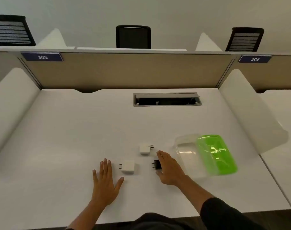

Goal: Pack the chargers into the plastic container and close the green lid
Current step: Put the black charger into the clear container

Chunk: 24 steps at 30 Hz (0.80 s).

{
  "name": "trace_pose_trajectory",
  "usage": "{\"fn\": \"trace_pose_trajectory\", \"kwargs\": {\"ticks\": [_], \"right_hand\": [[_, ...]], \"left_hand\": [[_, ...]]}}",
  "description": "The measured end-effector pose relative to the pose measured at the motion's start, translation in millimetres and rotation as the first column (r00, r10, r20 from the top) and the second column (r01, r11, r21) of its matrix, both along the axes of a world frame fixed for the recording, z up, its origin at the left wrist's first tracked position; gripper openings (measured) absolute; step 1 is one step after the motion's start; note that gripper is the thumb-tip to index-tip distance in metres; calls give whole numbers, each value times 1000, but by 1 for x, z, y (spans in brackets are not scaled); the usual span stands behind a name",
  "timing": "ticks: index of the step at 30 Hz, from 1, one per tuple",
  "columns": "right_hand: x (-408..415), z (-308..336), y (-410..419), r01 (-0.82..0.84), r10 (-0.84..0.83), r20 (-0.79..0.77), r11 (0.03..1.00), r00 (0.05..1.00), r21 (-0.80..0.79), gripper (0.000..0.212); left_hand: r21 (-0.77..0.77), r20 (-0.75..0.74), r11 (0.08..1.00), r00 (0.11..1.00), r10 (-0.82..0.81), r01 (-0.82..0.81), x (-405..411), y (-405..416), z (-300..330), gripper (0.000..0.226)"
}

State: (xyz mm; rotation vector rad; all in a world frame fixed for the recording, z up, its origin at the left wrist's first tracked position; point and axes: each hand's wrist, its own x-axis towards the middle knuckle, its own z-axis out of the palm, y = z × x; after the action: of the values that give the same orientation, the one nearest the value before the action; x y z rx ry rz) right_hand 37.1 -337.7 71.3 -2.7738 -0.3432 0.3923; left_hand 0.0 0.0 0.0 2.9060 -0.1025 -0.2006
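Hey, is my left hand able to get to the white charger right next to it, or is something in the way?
Probably yes. Your left hand lies flat on the desk just left of the near white charger, with only bare desk between them. Your right hand is off at the black charger.

The desk (75, 130) is plain white. Two chargers are white: one (144, 148) farther off, one (128, 167) nearer, both with dark pins. The third charger (157, 164) is black. The container (188, 156) is clear and colourless; its lid (217, 155) is bright translucent green with white glare streaks. The partition (125, 72) is beige, edged in grey. Two labels are dark blue with white numerals, 305 (42, 57) and 304 (255, 59). The chairs (133, 37) are black. The sleeve (224, 214) is black.
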Motion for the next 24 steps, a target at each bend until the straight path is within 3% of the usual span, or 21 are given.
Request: {"fn": "trace_pose_trajectory", "kwargs": {"ticks": [3, 8, 13, 16, 20, 24], "right_hand": [[1, -4, 0, 49, -49, 9, 999, 999, 24, 76], [5, -8, 1, 17, -16, 18, 997, 1000, -69, 51], [9, -6, 3, -4, 7, 37, 997, 999, -75, 45], [16, 11, 3, 13, -15, 72, 999, 997, 31, 43], [35, 44, -5, 8, -33, 185, 991, 982, 136, 39], [53, 70, -32, 65, -99, 271, 989, 957, 133, 41]], "left_hand": [[-7, -58, 999, 997, 53, -54, -5, -1, -1, 105], [-3, -45, 998, 997, 55, -55, -6, -6, -8, 102], [-3, -48, 998, 997, 58, -59, -7, -5, -10, 101], [1, -50, 998, 997, 57, -57, -7, -5, -11, 101], [1, -44, 998, 997, 65, -65, -7, -6, -10, 100], [15, -40, 998, 997, 67, -66, -7, -6, -11, 100]]}}
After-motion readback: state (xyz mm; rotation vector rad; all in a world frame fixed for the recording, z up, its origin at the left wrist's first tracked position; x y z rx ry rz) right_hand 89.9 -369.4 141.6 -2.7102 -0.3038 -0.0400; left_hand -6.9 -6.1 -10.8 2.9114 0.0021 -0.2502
